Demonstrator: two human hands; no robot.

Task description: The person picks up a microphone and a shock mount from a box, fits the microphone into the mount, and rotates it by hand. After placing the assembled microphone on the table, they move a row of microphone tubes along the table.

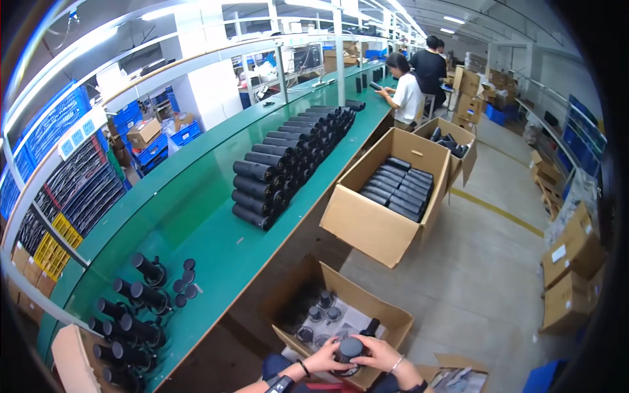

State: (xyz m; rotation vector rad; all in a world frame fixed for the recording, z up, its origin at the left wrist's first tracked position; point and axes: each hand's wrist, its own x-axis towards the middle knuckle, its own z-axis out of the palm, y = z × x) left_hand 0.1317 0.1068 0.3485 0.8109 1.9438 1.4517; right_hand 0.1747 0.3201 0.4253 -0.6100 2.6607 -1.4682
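Both of my hands hold a black cylindrical part with a round, flat top. My left hand grips its left side and my right hand its right side, fingers curled around it. The lower end of the part is partly hidden by my hands. They are above the near side of an open cardboard box. Inside that box stand several similar black parts on pale sheet material, and another dark cylinder leans just beyond my right hand.
A long green bench runs along the left, bearing stacked black cylinders, flanged black parts and round black caps. Beyond my box stands a carton of black cylinders. Two people are farther along the bench. Cartons line the right.
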